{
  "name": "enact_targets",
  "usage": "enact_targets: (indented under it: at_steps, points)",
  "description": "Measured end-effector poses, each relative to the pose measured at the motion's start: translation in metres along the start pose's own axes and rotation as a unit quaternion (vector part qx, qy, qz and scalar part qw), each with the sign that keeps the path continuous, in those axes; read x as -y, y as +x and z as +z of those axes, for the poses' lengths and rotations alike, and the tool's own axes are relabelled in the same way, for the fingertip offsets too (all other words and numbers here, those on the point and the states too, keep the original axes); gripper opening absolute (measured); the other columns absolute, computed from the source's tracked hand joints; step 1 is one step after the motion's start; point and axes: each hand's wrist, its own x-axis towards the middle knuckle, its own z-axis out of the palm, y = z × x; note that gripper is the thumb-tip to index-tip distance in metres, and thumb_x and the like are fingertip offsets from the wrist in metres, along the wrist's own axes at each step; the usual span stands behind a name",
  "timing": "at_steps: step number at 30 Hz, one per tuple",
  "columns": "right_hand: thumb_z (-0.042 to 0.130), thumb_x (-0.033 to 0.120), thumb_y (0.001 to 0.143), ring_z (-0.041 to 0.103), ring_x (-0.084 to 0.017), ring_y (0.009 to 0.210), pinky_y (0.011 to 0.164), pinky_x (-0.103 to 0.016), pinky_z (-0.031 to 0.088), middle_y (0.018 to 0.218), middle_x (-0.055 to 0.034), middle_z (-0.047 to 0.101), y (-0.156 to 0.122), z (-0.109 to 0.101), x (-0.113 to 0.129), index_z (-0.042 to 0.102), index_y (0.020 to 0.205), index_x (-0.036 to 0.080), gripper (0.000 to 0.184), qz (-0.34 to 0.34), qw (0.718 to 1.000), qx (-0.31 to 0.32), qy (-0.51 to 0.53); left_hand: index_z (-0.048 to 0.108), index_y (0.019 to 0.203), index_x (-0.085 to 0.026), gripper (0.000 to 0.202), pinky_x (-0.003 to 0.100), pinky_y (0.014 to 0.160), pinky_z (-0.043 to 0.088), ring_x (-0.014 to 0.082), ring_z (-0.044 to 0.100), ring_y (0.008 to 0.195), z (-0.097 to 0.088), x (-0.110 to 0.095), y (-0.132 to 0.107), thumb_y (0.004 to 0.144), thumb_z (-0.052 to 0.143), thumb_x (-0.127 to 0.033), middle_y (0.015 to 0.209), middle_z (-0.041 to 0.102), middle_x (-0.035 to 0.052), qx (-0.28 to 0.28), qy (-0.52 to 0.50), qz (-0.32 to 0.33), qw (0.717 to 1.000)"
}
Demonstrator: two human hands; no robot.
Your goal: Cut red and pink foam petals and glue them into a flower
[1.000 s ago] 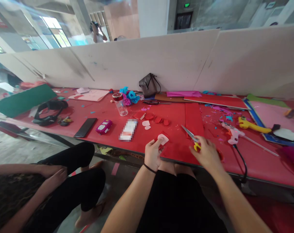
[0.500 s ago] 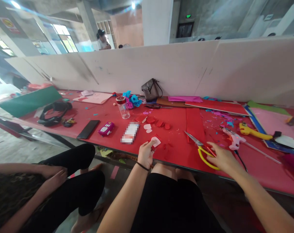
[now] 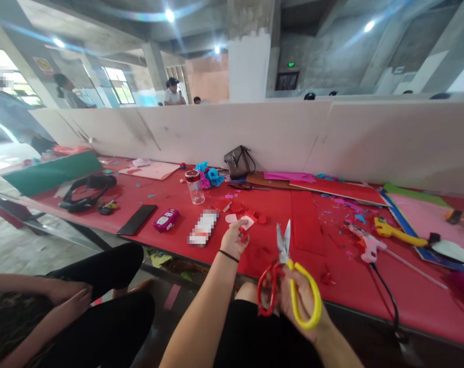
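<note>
My right hand (image 3: 299,301) grips a pair of scissors (image 3: 285,276) with one red and one yellow handle loop, blades pointing up and nearly closed, held above the near edge of the red table (image 3: 331,266). My left hand (image 3: 235,237) pinches a small white and red paper cutout (image 3: 247,223) just above the table. Several red and white paper pieces (image 3: 241,208) lie on the table beyond it.
A pink glue gun (image 3: 364,244) with a black cord, a yellow glue gun (image 3: 395,231), coloured sheets, a clear jar (image 3: 194,186), paper flowers (image 3: 208,175), a brown bag (image 3: 237,161), phones and a headset (image 3: 84,190) lie on the table. Another person sits at my left (image 3: 63,301).
My right hand took the scissors off the table and lifted them toward me, blades up. My left hand stayed on the cutout. The camera tilted up.
</note>
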Motion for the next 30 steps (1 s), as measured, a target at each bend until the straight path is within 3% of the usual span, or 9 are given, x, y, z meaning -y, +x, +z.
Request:
enact_targets:
  at_steps: [3,6,8,13,20,30]
  points:
    - [0.063,0.058,0.073,0.058,-0.018,0.044,0.041,-0.03,0.046,0.054,-0.002,0.062,-0.015,0.008,-0.022,0.061,0.069,0.023,0.036,0.079,0.996,0.021,0.024,0.056,0.072,-0.017,0.023,0.022,0.053,0.047,0.0082,0.052,0.05,-0.012,0.006,-0.01,0.061,0.075,-0.012,0.059,0.055,-0.0051,0.0,-0.013,0.004,1.0]
    - [0.075,0.05,0.064,0.057,-0.015,0.045,0.04,-0.024,0.043,0.056,0.001,0.062,-0.016,0.008,-0.033,0.059,0.069,0.023,0.032,0.118,0.993,-0.02,0.011,0.059,0.069,-0.015,0.019,0.026,0.057,0.052,0.0115,0.058,0.053,-0.018,0.013,-0.019,0.06,0.075,-0.01,0.06,0.059,-0.0018,0.024,-0.021,-0.004,0.999]
    - [0.077,0.048,0.061,0.056,-0.012,0.045,0.041,-0.021,0.041,0.058,0.0031,0.061,-0.01,0.005,-0.035,0.058,0.072,0.022,0.034,0.121,0.992,-0.03,-0.018,0.06,0.065,-0.014,0.016,0.027,0.06,0.054,0.0127,0.061,0.056,-0.018,0.015,-0.024,0.059,0.074,-0.008,0.06,0.061,0.0,0.043,-0.021,0.01,0.999]
    - [0.068,0.062,0.068,0.047,-0.007,0.039,0.039,-0.019,0.036,0.056,0.0054,0.056,0.006,-0.008,-0.039,0.053,0.074,0.02,0.045,0.12,0.99,0.009,-0.076,0.059,0.055,-0.012,0.016,0.029,0.064,0.055,0.0117,0.059,0.056,-0.015,0.011,-0.03,0.055,0.073,-0.006,0.054,0.06,-0.0002,0.075,0.003,0.069,0.995]
    - [0.059,0.073,0.07,0.038,-0.006,0.037,0.037,-0.017,0.028,0.048,0.009,0.043,0.007,-0.02,-0.044,0.049,0.075,0.022,0.052,0.126,0.985,0.019,-0.114,0.062,0.058,-0.012,0.019,0.026,0.06,0.053,0.0117,0.06,0.057,-0.02,0.012,-0.028,0.05,0.08,-0.01,0.057,0.062,0.0007,0.075,0.032,0.075,0.994]
    - [0.057,0.083,0.061,0.023,-0.004,0.031,0.032,-0.016,0.019,0.038,0.0133,0.032,-0.006,-0.01,-0.031,0.041,0.075,0.024,0.062,0.089,0.987,0.023,-0.133,0.06,0.056,-0.012,0.025,0.022,0.051,0.047,0.0101,0.058,0.054,-0.024,0.013,-0.027,0.048,0.084,-0.015,0.055,0.061,-0.0001,0.075,0.056,0.073,0.993]
